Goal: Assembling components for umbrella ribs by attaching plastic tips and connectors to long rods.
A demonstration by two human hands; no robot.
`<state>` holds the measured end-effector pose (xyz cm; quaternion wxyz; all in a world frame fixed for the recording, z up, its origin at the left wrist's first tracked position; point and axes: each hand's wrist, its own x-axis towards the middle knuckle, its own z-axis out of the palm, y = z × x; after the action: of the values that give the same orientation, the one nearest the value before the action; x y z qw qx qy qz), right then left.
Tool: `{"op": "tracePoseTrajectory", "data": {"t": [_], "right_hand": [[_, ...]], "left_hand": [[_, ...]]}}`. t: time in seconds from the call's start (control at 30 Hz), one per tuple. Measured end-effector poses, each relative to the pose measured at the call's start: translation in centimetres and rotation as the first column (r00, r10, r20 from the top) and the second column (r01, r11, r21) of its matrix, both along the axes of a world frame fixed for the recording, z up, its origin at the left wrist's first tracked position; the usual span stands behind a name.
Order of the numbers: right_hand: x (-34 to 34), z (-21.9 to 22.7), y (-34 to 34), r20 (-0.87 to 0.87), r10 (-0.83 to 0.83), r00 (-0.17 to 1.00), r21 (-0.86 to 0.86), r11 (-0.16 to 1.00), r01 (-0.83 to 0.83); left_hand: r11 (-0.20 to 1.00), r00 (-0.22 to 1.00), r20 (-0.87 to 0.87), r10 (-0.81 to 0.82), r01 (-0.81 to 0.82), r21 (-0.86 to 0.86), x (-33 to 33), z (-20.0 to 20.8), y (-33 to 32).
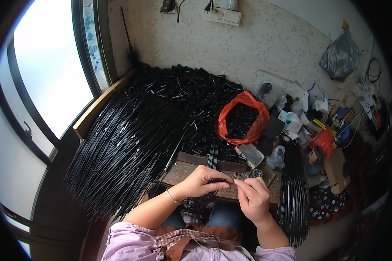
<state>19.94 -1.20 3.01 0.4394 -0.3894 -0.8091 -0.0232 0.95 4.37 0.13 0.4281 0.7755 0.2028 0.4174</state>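
Observation:
My left hand (201,180) is closed around a small bundle of thin black rods (212,157). The rods stick out beyond its knuckles toward the pile, and a dark ridged row shows between thumb and forefinger. Close by on the right, my right hand (254,196) is pinched shut, its fingertips almost at those of the left. Whatever sits in that pinch is too small to make out. Both hands are above the front edge of a speckled brown worktop (178,173), over my lap. A dark reddish-brown bar (231,165) lies across the worktop just beyond them.
Long thin black rods (122,148) fan out at the left. Behind lies a heap of short black tubes (178,85), with an open red plastic bag (222,126) of them. More rods (294,204) hang at the right, below clutter and a clear plastic container (250,154).

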Motion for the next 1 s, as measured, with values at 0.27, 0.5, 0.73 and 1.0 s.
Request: {"op": "tracePoseTrajectory", "data": {"t": [0.27,0.5,0.73,1.0], "right_hand": [[0.13,0.03,-0.31,-0.004,0.016,1.000,0.013,1.000,-0.016],[0.40,0.09,-0.46,-0.015,0.004,1.000,0.020,1.000,-0.003],[0.48,0.31,-0.31,0.003,0.004,1.000,0.028,1.000,-0.004],[0.22,0.11,-0.27,0.033,0.039,0.999,0.024,0.999,-0.040]], "left_hand": [[1.000,1.000,0.017,-0.016,0.016,0.005,0.14,-0.15,-0.28],[0.999,0.999,0.014,-0.034,0.034,0.023,0.37,-0.14,-0.29],[0.996,0.999,0.040,-0.021,0.018,0.086,0.59,-0.12,-0.15],[0.999,1.000,0.002,-0.029,0.029,0.030,0.24,-0.29,-0.22]]}}
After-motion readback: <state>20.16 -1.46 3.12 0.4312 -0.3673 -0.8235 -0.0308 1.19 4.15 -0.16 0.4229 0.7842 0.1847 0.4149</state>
